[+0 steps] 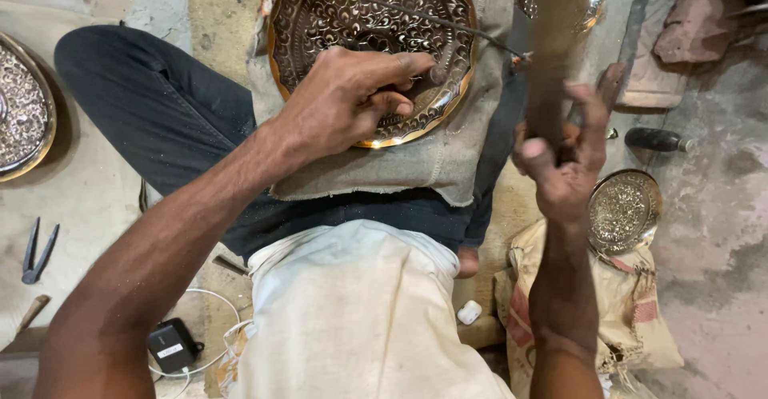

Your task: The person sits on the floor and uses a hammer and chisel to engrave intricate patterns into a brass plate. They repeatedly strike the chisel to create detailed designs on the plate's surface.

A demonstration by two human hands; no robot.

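Right now the left hand [352,95] presses down on an engraved brass plate [372,47], fingers curled tight around what seems a small punch, mostly hidden under them. That plate lies on a grey cloth [448,159] over the person's lap, at twelve o'clock from the body. At two o'clock the right hand [564,163] grips a blurred wooden mallet [552,55], fingers closed on its handle. A smaller plate [626,209] rests on a sack [632,311] at three o'clock. Pliers [36,251] lie at nine o'clock.
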